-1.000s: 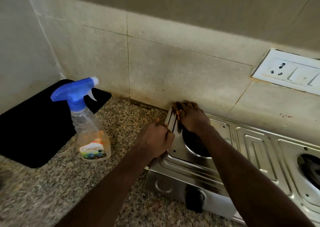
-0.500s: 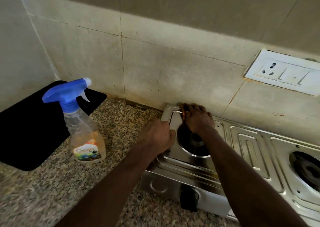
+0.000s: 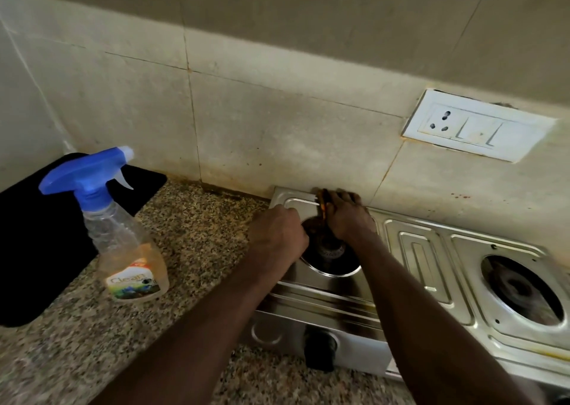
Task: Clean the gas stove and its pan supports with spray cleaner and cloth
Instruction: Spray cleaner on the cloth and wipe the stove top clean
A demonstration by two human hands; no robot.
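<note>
A stainless steel gas stove (image 3: pixel 416 250) stands on the granite counter against the tiled wall, with no pan supports on it. My right hand (image 3: pixel 345 216) grips a small orange cloth (image 3: pixel 323 205) and presses it on the stove's back edge, just behind the left burner (image 3: pixel 331 250). My left hand (image 3: pixel 277 235) sits with curled fingers on the stove's left rim, beside that burner. The right burner (image 3: pixel 521 290) lies bare. A clear spray bottle (image 3: pixel 123 244) with a blue trigger head stands upright on the counter to the left of the stove, untouched.
A black mat (image 3: pixel 40 235) lies on the counter (image 3: pixel 191 235) at far left, behind the bottle. A black knob (image 3: pixel 319 350) sticks out of the stove's front. A white socket and switch plate (image 3: pixel 475 127) is on the wall above the stove.
My right hand has slid with the cloth from the stove's back left corner to the right along the back edge. My left hand stays on the left rim.
</note>
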